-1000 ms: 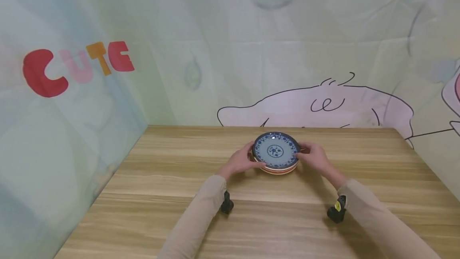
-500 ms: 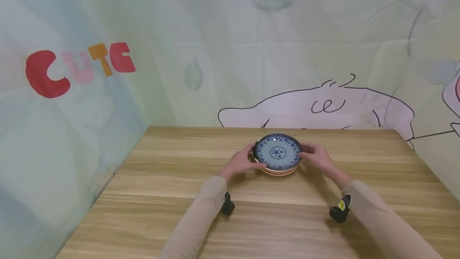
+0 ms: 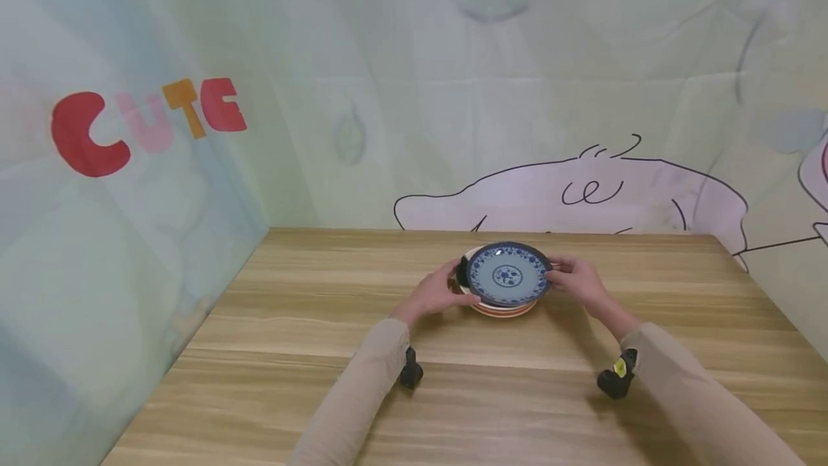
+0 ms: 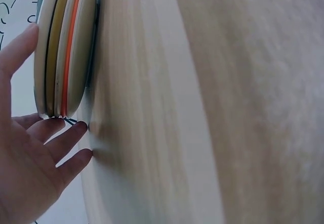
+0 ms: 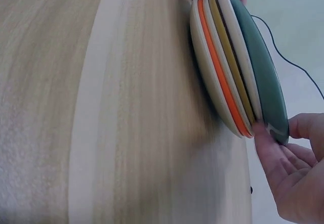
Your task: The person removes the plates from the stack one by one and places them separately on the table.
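Observation:
A stack of round plates sits on the wooden table, with cream, mustard and orange edges showing in both wrist views. On top, a blue plate with a floral border is offset to the right, baring part of the plate beneath at its left. My right hand pinches the blue plate's right rim, thumb above and fingers at its edge and underside. The plate tilts slightly, its teal underside showing in the right wrist view. My left hand holds the stack's left side, its thumb along the near rim and fingers around the edge.
The wooden table ends at a back edge just behind the plates, against a printed curtain. A black wrist camera hangs at the left cuff, another wrist camera at the right.
The blue plate has slid right across the top of the stack, together with my right hand. My left hand has stayed on the stack, almost unmoved.

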`<action>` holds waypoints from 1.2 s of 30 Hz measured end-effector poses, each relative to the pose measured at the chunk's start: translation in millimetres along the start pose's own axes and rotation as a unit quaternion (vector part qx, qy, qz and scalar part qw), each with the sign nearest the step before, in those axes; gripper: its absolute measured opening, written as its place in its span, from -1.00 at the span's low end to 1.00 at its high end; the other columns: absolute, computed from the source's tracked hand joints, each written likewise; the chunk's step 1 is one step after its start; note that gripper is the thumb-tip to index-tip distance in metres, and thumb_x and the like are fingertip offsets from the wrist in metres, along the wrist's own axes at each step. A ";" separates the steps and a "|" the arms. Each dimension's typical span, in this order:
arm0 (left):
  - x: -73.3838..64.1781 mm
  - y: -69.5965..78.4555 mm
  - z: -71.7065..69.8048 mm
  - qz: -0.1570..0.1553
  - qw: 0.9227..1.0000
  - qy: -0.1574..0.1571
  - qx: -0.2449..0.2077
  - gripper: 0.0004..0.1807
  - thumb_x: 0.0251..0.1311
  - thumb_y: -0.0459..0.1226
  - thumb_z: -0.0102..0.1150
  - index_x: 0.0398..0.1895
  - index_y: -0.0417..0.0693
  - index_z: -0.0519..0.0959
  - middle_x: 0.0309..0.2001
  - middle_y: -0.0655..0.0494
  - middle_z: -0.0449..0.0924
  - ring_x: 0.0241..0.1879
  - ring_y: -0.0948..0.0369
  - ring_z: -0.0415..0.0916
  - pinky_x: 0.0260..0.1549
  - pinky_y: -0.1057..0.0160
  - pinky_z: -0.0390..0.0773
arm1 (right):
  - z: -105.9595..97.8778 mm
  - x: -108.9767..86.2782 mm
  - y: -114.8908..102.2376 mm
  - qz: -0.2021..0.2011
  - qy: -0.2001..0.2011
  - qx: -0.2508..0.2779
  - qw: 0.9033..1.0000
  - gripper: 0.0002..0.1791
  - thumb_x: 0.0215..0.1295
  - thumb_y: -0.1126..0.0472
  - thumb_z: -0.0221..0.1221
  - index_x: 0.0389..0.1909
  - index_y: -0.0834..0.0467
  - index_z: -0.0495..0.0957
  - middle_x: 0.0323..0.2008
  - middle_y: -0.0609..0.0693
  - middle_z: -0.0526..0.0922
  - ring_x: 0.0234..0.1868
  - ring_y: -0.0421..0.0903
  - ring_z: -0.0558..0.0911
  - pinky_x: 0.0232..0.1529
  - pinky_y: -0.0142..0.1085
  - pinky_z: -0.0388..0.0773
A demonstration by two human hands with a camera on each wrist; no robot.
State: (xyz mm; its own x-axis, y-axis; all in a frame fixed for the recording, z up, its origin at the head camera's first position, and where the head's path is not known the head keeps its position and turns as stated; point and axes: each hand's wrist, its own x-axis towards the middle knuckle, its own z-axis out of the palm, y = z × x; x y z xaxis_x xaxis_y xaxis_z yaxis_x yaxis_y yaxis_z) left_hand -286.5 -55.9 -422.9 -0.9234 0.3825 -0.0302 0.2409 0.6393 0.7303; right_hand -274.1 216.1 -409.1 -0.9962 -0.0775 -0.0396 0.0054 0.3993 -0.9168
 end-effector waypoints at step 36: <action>0.0 -2.7 2.3 -0.011 1.000 0.001 -0.030 0.00 -0.14 0.05 0.36 0.37 -0.03 0.09 0.29 -0.04 0.23 0.23 0.02 0.24 0.21 0.10 0.25 | -37.7 -14.6 -7.6 -0.001 0.002 0.048 0.999 -0.42 0.27 0.37 0.01 0.24 0.51 0.07 0.10 0.54 0.27 -0.37 -0.34 0.59 -0.21 -0.36 0.60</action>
State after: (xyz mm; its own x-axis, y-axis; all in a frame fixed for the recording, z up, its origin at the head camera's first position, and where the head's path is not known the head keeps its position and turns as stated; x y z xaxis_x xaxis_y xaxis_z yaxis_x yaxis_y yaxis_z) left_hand -286.5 -56.2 -426.5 -0.9286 0.3682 -0.0452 0.2031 0.6065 0.7687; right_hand -262.9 248.6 -386.5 -0.9965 -0.0748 -0.0368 0.0119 0.3101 -0.9506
